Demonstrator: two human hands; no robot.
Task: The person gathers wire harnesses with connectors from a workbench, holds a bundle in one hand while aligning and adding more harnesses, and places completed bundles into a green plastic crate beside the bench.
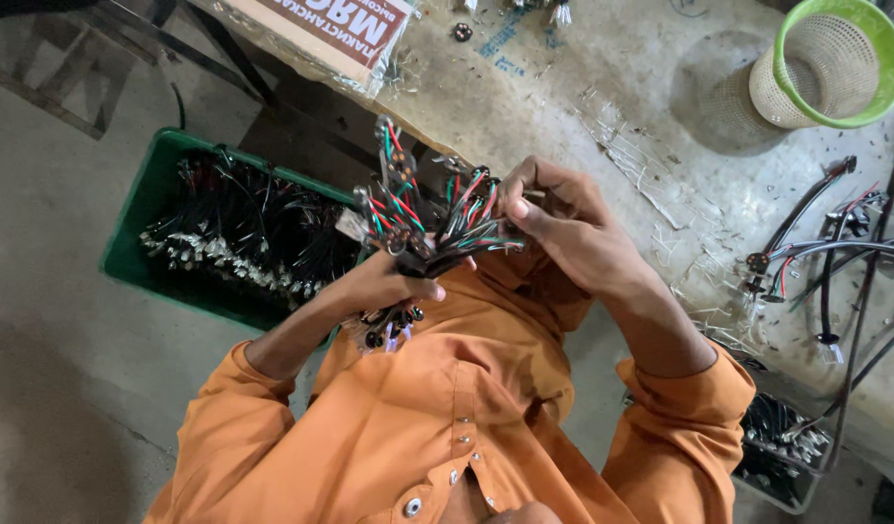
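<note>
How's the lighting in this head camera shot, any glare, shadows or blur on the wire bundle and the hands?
Head view: soft, even daylight with no harsh glare; the bundle of red, green and black wires is sharp between the left hand and right hand; the green plastic crate of black cables lies in dimmer shade; the green-rimmed mesh basket throws a faint shadow; the edges bend slightly from the wide lens.

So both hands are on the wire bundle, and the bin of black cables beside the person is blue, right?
Not quite: in the head view the bin is green, not blue. Otherwise right: the left hand and right hand both hold the wire bundle.
</note>
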